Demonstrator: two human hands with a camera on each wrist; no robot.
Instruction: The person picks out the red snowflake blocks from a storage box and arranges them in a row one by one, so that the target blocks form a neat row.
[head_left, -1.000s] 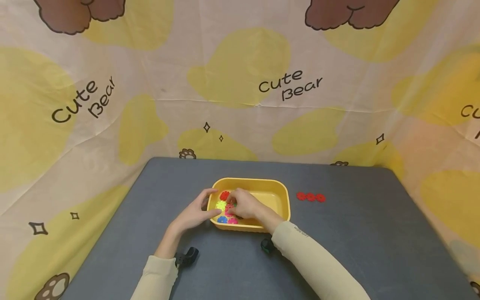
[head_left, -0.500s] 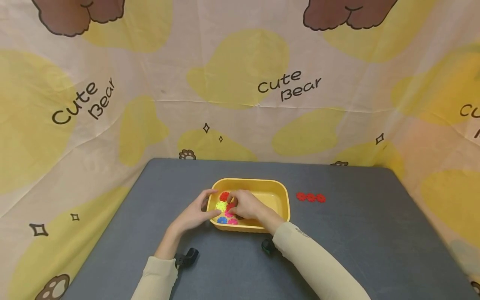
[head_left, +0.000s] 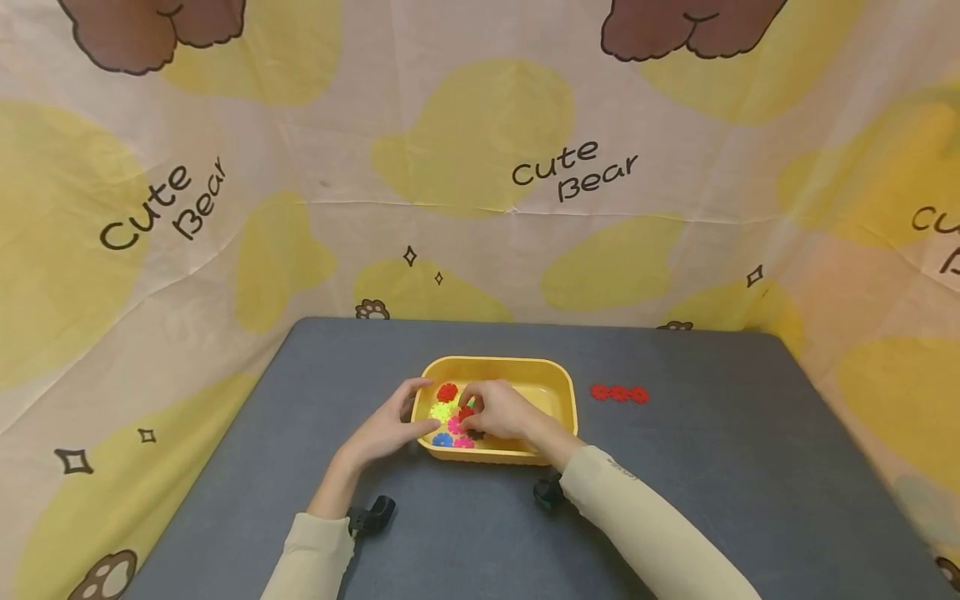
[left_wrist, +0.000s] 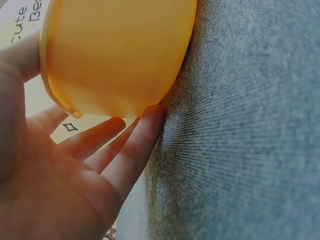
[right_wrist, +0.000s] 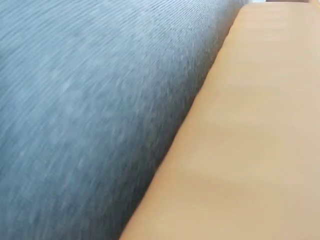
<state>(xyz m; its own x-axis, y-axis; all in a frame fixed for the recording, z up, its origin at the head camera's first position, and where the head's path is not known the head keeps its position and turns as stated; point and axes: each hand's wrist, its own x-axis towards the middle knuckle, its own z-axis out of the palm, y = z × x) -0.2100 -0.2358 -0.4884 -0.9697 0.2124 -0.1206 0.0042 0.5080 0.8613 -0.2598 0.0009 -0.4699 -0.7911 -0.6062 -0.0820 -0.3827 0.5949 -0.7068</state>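
Note:
A yellow plastic basin (head_left: 540, 373) stands on the table with several flower-shaped plastic discs in its left end. Among them are a red disc (head_left: 447, 392), a yellow one (head_left: 441, 412) and a blue one (head_left: 442, 440). My left hand (head_left: 386, 427) holds the basin's left end. In the left wrist view its fingertips (left_wrist: 150, 116) press the outer wall (left_wrist: 120, 60). My right hand (head_left: 504, 411) reaches inside and pinches another red disc (head_left: 466, 412) between thumb and finger. The right wrist view shows only the basin's side wall (right_wrist: 255, 130) and tabletop.
Three red discs (head_left: 618, 392) lie joined or touching in a row on the grey table (head_left: 697, 467), right of the basin. A printed curtain (head_left: 465, 167) hangs behind the table. Black wrist straps (head_left: 371, 515) sit below the hands.
My right hand has shifted slightly right inside the basin, and a red disc now shows between its thumb and finger. The left hand keeps its place on the basin.

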